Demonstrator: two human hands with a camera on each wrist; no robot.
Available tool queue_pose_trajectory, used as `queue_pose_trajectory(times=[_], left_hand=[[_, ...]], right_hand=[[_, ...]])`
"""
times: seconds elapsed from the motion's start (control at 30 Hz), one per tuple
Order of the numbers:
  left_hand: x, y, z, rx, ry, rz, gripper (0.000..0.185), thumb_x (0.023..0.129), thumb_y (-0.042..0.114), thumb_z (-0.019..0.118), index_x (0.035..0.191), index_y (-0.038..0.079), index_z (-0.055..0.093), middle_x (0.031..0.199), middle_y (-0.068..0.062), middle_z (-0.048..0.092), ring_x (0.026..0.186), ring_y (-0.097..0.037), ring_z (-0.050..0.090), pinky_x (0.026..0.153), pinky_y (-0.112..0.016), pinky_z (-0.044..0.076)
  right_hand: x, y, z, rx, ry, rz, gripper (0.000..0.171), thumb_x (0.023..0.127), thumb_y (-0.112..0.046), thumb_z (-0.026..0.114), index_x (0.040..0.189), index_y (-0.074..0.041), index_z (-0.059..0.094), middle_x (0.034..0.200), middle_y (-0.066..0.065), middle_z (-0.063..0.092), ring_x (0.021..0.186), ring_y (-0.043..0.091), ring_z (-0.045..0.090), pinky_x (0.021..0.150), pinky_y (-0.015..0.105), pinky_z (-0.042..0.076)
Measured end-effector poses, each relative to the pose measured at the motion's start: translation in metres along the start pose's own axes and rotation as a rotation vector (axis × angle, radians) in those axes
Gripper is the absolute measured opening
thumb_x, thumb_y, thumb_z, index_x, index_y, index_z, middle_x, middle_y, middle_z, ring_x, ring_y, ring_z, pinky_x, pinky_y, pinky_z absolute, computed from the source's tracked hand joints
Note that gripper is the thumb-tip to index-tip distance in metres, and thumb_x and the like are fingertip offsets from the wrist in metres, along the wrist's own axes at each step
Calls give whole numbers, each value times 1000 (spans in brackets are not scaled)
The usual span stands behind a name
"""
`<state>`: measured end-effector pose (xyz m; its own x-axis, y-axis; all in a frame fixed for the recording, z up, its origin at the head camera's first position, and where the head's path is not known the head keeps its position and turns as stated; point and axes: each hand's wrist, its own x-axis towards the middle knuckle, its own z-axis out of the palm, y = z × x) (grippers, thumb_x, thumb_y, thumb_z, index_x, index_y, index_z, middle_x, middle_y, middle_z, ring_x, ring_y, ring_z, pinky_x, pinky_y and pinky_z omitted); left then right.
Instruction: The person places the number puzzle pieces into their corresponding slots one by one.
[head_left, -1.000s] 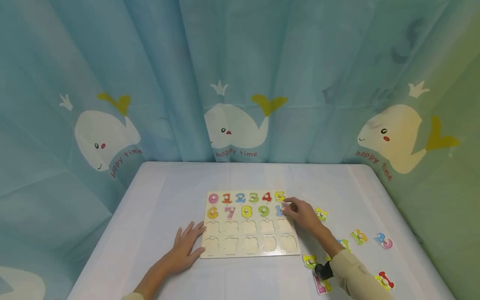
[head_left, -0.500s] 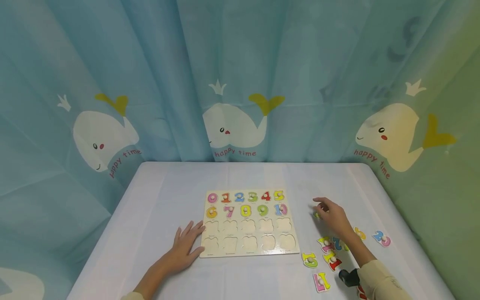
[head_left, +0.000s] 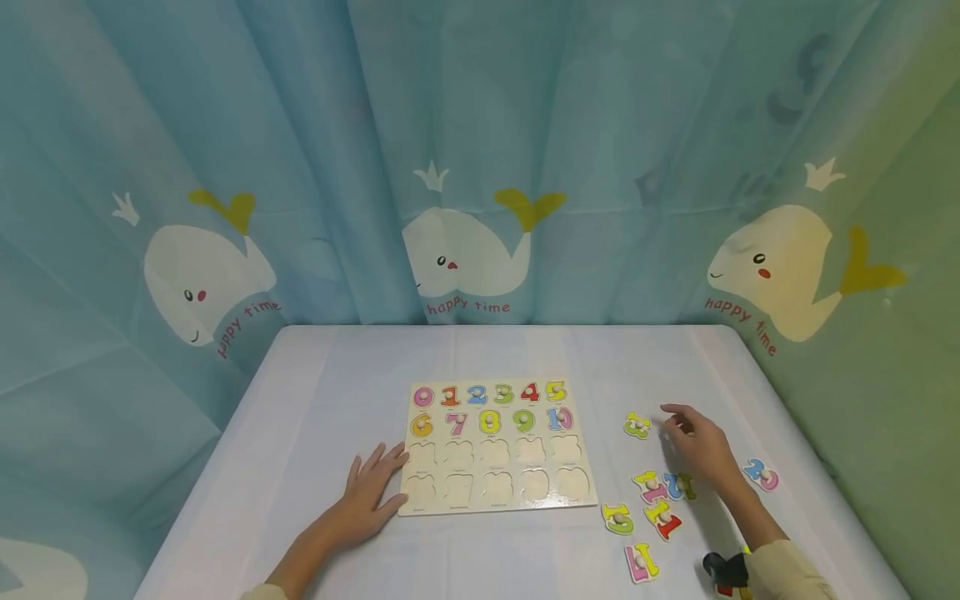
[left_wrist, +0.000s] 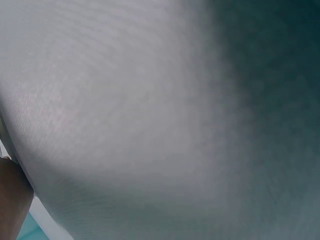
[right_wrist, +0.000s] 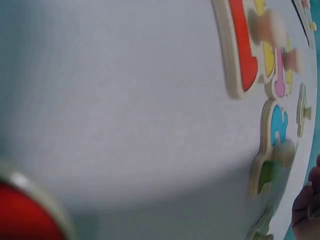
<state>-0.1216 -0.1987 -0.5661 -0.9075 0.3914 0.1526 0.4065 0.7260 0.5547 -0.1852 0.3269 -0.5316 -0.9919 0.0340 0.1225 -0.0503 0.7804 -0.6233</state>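
Farther right than half a second ago, the person's right hand (head_left: 701,442) has moved off the green-and-yellow piece (head_left: 637,426), which now shows whole. It hangs over the table, index finger reaching left, the other fingers loosely bent; it looks released, gripping nothing that I can see. Its forearm slants in from the lower right, with a beige sleeve (head_left: 791,571) and a black device (head_left: 723,572) near the wrist. Opposite, the left hand (head_left: 369,493) has stayed put: palm down, fingers spread and relaxed, fingertips and thumb touching the left edge of the number board (head_left: 495,506).

That board lies flat between the hands, well apart from the right one. Its upper rows hold colourful numbers 0 to 10, including the blue-and-pink 10 (head_left: 560,419); below are two rows of shallow hollows.

Just left of the right hand lies the green-and-yellow piece; a blue-and-pink piece (head_left: 761,475) is to its right. Nearer the person are a blue-and-green piece (head_left: 679,486), a yellow-and-red piece (head_left: 662,521) and several others, all loose on the white table (head_left: 525,554). Behind hangs a blue-green curtain (head_left: 630,108) printed with white whales
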Motion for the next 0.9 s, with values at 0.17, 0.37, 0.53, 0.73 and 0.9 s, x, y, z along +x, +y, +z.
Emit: queue_pose_trajectory(times=[0.17,0.37,0.53,0.73,0.9], left_hand=[[0,2,-1,-4,-12,-10,55,91,27,58,138,2,43,147,-13,35,136,-43,19,102,-65,-1],[0,4,-2,-15,-2,-2,54,90,25,59,137,1,44,146,-15,36,135,-44,19,102,-66,-1],[0,4,-2,-13,1,-3,54,91,26,58,137,2,44,146,-15,36,135,-45,20,102,-66,-1],[-2,1,0,-11,9,3,54,90,25,59,137,2,44,146,-15,36,135,-45,20,101,-67,-1],[-1,0,0,-16,9,12,55,90,25,60,137,2,43,147,-14,36,135,-44,20,102,-66,-1]], right_hand=[[-9,7,-8,-3,2,-7,29,96,-9,53,124,-2,56,101,14,59,89,26,53,68,32,44],[-26,17,-15,7,0,-16,30,95,-14,57,123,-2,57,100,13,62,89,25,55,61,24,43],[-40,17,-20,-22,36,-42,30,91,-13,62,120,-3,60,96,8,64,85,16,56,63,23,45],[-60,7,-9,-5,-29,21,34,88,-15,67,119,-4,60,91,1,61,77,11,52,62,22,45],[-78,-6,5,18,-48,82,35,86,-17,69,117,-4,61,87,-1,58,73,10,50,60,23,44]])
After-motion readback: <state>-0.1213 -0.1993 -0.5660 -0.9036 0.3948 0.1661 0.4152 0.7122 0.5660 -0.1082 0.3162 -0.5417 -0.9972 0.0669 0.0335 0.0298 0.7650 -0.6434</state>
